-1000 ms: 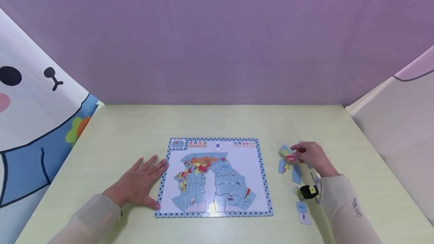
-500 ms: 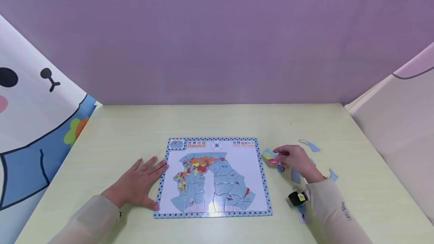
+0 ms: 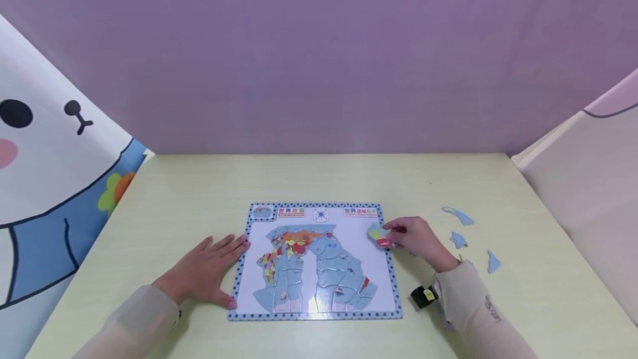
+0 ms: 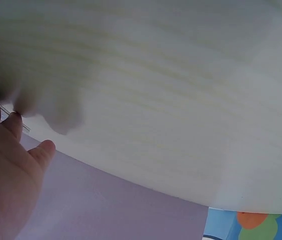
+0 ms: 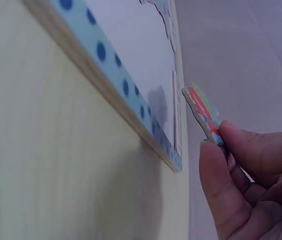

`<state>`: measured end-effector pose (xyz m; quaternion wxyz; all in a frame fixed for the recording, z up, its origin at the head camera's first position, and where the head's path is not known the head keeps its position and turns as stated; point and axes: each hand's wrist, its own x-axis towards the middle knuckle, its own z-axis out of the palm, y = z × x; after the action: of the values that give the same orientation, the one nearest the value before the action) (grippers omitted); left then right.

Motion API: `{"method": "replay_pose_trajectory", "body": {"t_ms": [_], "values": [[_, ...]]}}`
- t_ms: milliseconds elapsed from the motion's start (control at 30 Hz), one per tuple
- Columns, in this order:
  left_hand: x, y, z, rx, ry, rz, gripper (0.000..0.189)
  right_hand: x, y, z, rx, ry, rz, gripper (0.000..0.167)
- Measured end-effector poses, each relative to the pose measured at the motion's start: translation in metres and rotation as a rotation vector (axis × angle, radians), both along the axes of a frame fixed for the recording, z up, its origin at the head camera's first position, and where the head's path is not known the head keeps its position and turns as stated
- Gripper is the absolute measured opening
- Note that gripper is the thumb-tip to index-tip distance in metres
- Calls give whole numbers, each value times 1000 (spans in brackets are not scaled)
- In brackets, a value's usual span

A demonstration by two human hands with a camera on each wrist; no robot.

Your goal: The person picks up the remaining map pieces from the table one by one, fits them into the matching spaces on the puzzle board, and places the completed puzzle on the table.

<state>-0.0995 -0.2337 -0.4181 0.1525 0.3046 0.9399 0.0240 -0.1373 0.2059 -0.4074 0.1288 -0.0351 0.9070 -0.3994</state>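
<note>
The likeliest trouble is a slip or twist: the puzzle piece point(image 3: 379, 235) is pinched only near its end, so most of it juts out past the fingertips, and a bump on its far side could swivel it. If it came down tilted, as it stands in the right wrist view, its edge might catch on the fitted pieces point(image 3: 341, 259) to the left of the right fingers and lift them. The sleeve point(image 3: 461, 287) behind those fingers runs low over the bench point(image 3: 299, 179) and could drag loose stock; 3 loose pieces point(image 3: 458, 216) show to the right of the fingers, and part of at least 1 more peeps out by the forearm. The board point(image 3: 279, 317) might also skid if pushed leftward while the opposite fingers bear on it only lightly; how hard they press cannot be told.

The right hand point(image 3: 417, 237) has its fingers drawn narrow, the thumb and 1 finger gripping the piece, which is held up over the board's right border, apart from it. The left hand point(image 3: 203, 271) has its fingers spread wide and fairly straight, gripping nothing, their tips and the thumb resting at the board's left border.
</note>
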Motion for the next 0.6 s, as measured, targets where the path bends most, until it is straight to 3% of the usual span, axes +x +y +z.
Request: {"method": "replay_pose_trajectory", "body": {"t_ms": [600], "values": [[0,4,3,-26,-72,55,118,-11,-37,-6,31,38,81,18]]}}
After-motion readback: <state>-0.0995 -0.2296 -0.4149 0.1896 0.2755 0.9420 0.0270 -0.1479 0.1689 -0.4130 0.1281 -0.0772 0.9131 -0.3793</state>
